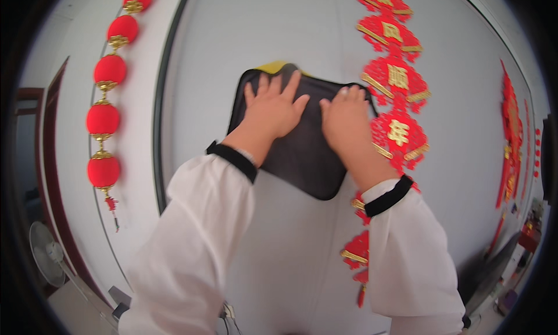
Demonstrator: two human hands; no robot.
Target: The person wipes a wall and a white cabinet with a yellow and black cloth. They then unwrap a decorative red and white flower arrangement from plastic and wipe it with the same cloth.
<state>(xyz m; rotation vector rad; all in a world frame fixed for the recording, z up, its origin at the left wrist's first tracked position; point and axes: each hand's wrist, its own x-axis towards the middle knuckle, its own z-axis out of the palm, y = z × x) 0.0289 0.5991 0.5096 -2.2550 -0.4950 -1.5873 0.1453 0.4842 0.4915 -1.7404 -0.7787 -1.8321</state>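
Note:
A dark grey cloth (301,147) with black edging lies spread against the pale wall panel (261,25), tilted, with part of its yellow reverse side showing at the top edge. My left hand (274,106) presses flat on the cloth's upper left part, its fingers spread. On the upper right part rests my right hand (347,117), fingers close together and thumb apart, fingertips near the cloth's top edge. Whether the right fingertips pinch that edge is not clear. Both forearms are in white sleeves with black cuffs.
A red fan-shaped hanging (397,80) with gold characters runs down the wall right beside the cloth. Red ball lanterns (103,119) hang at the left. A standing fan (48,253) is at lower left; cables (229,313) emerge low on the wall.

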